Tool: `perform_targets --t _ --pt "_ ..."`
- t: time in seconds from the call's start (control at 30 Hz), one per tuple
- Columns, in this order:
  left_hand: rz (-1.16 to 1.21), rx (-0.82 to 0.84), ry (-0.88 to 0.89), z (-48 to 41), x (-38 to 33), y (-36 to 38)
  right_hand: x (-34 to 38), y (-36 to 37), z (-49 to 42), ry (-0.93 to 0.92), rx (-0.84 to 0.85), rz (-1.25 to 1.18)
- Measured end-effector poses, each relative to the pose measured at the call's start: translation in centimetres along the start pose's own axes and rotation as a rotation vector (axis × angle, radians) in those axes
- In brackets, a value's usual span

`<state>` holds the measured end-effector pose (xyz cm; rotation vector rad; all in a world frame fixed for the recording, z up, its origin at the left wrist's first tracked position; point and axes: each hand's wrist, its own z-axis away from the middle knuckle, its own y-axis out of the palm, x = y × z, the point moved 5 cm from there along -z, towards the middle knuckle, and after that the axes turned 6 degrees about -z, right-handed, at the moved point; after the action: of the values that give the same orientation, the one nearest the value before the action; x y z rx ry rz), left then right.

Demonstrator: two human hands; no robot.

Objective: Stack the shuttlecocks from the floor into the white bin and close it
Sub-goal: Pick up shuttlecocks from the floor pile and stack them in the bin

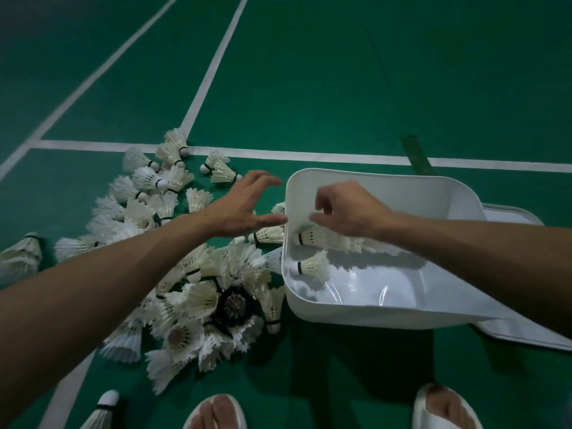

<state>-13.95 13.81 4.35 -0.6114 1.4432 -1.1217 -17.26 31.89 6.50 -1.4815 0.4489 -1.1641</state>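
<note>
Left hand (244, 205): open, fingers spread, above the pile (198, 292), just left of the bin (387, 184).
Right hand (353, 212): over the bin's left part, fingers loosely curled, nothing visibly held.
Shuttlecocks: most are heaped on the green floor (309, 88) left of the bin; a nested row (337, 239) and one single (312, 267) lie inside it.
Bin: uncovered, right of the pile.
Lid (526, 335): flat on the floor, at the bin's right side.

No text, labels or numbers can be read. A gold mark (235, 303) on a dark round thing (223, 317) among the shuttlecocks (199, 300) is too blurred to read.
</note>
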Motion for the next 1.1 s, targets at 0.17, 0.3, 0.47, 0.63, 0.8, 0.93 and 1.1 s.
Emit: perform_targets --t 0.17,0.3,0.47,0.63,0.8,0.93,1.1 --pt "-0.085 0.008 -0.099 1.2 3.2 -0.6 4.4 -3.0 -2.2 -0.092 -0.117 -0.053" --pt "-0.122 0.033 -0.215 2.2 6.9 -0.6 8.4 -2.6 -4.4 -0.189 -0.101 -0.027" --pt "-0.094 0.044 -0.319 2.6 10.9 -0.7 11.5 0.8 -8.1 -0.245 0.087 0.091" --pt "-0.015 0.022 -0.333 0.3 12.6 -0.1 10.7 4.6 -11.9 -0.134 0.321 0.121" --pt "-0.046 0.059 -0.254 -2.9 12.4 2.1 8.2 7.0 -14.4 0.006 0.489 0.099" --pt "-0.003 0.186 -0.251 -4.3 12.5 4.3 6.5 7.9 -15.4 0.09 0.573 0.116" --pt "0.08 0.056 -0.266 -5.2 13.1 4.3 5.3 7.9 -16.8 0.166 0.606 0.088"
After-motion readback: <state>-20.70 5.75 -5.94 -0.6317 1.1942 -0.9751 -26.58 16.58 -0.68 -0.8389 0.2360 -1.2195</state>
